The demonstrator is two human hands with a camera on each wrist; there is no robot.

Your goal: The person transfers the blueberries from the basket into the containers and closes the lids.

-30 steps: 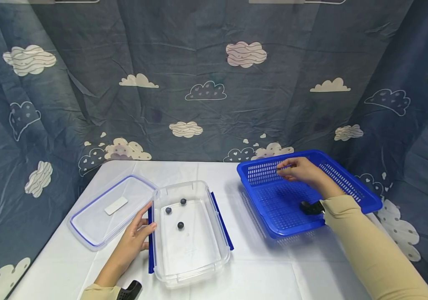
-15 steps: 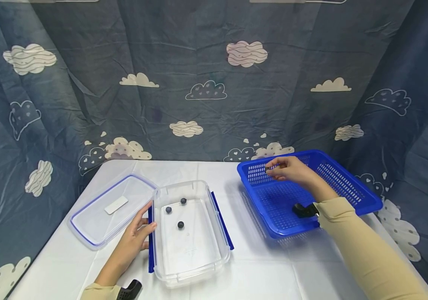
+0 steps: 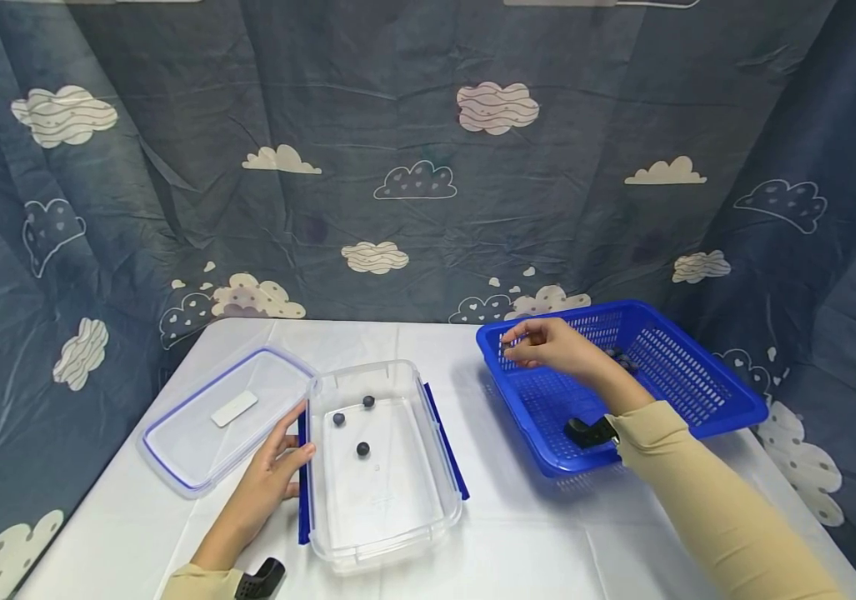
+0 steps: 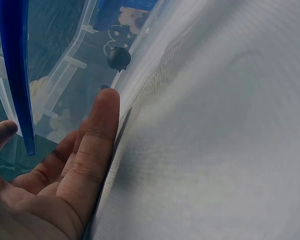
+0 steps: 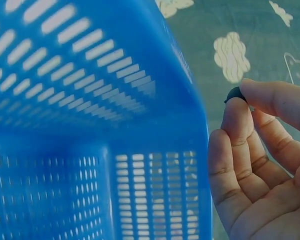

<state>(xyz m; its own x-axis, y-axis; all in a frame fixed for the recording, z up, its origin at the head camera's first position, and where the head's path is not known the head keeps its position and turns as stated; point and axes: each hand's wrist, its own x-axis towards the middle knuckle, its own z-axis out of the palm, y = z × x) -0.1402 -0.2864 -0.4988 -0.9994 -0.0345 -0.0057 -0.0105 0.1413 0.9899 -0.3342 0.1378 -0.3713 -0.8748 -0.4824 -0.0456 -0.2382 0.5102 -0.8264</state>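
Note:
In the head view my right hand (image 3: 558,346) is above the left rim of a blue perforated basket (image 3: 536,450). Between thumb and fingertips it pinches one blueberry (image 5: 235,94), clearest in the right wrist view. My left hand (image 3: 266,479) rests against the left side of a clear plastic food container (image 3: 390,546), by its hanging blue latch (image 4: 17,70). Its fingers lie fairly straight along the wall. Three dark blueberries (image 3: 363,449) sit apart on the container's floor, toward its back half. More blueberries (image 3: 623,360) lie in the basket, partly hidden by my right forearm.
A clear lid (image 3: 195,417) with a blue seal lies left of the container, a white label (image 3: 234,409) on it. White cloth (image 3: 503,542) covers the table. A dark cloud-print curtain (image 3: 412,233) stands behind and at both sides.
My right hand has moved left across the basket to its left rim, carrying the blueberry. Blueberries at the basket's back have come into view. The left hand keeps its place at the container.

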